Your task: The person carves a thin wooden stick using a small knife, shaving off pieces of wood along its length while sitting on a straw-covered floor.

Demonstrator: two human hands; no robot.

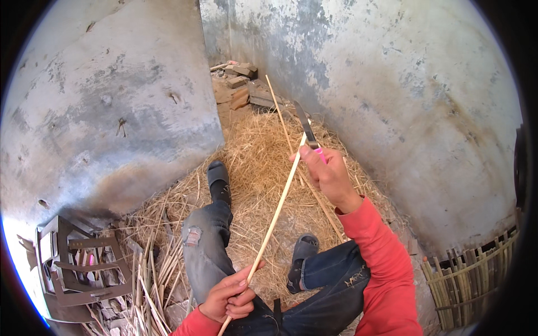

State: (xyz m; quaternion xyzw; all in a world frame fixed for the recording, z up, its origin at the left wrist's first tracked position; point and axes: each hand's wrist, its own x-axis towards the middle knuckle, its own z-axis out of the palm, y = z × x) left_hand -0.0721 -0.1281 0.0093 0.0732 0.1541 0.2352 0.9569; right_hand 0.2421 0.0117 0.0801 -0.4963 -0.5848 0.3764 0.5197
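"Left hand (pixel 230 297): what is gripped?"
"One pale strip (pixel 279 203), slanted over the straw (pixel 246 147) up to the knife (pixel 311 140) gripped in the right hand (pixel 329 175)."
"Risk?"
"Its thumb (pixel 307 152) could be nicked if the blade (pixel 303 119) slips."

Strip (pixel 277 210) between both hands (pixel 330 175), straw (pixel 252 140) beneath, bricks (pixel 237 82) beyond, sticks (pixel 147 274) left.

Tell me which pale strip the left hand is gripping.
The long pale strip slanting from the left hand up to the knife in the right hand. The thin strip beyond it and the strips piled lower left lie clear of the left hand.
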